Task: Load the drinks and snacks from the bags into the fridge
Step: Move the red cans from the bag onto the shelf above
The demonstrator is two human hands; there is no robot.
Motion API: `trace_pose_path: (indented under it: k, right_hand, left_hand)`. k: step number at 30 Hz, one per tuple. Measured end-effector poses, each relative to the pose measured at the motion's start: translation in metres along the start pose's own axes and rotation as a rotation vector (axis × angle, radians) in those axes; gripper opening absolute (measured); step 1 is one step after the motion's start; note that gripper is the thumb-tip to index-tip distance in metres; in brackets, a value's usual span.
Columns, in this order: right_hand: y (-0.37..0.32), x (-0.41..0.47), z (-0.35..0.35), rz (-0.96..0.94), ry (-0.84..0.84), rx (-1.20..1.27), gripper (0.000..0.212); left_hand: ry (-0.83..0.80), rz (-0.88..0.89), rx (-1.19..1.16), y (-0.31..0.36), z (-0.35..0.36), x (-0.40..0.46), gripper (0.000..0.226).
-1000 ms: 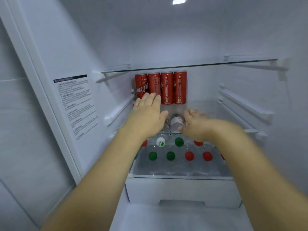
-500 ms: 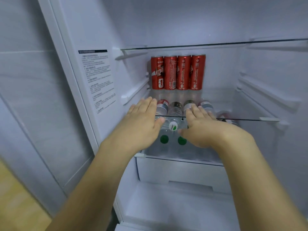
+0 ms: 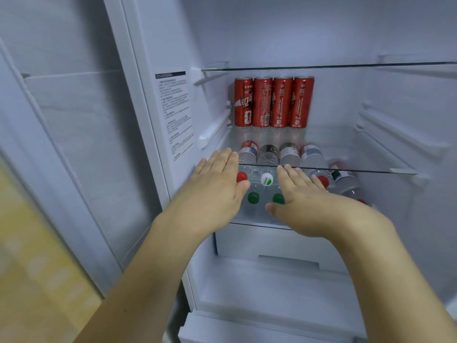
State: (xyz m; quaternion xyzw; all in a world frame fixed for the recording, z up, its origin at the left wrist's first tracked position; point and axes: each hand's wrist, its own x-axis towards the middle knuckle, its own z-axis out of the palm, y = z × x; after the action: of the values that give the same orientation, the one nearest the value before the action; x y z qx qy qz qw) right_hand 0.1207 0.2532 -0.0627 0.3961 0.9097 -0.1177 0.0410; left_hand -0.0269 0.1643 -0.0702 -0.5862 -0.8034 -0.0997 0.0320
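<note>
Several red cans (image 3: 273, 102) stand in a row at the back of a glass shelf (image 3: 371, 170) inside the open fridge. Under that shelf lie several clear water bottles (image 3: 267, 179) with red, green and white caps. My left hand (image 3: 217, 186) and my right hand (image 3: 304, 201) hover flat, fingers straight, in front of the shelf edge, palms down. Neither holds anything. They cover part of the bottles.
A second glass shelf (image 3: 321, 66) sits above the cans. A white drawer (image 3: 277, 243) lies below the bottles, with a white bin floor (image 3: 272, 288) under it. The fridge's left wall bears a printed label (image 3: 175, 115). A yellow floor (image 3: 29, 256) shows at far left.
Both hands have drawn back out of the fridge from the bottles. The view has pulled back and shifted left, so more of the fridge's lower part shows.
</note>
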Motion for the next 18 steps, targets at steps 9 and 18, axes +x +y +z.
trace_pose_path:
  k: [9,18]
  right_hand:
    - [-0.027,-0.026,0.008,-0.139,-0.045,-0.039,0.073]
    - [-0.060,-0.038,0.016,-0.376,-0.078,-0.034,0.073]
  left_hand:
    - [0.031,-0.063,-0.004,0.001,-0.016,-0.053,0.064]
    - [0.051,-0.313,0.038,-0.006,-0.030,-0.120,0.063]
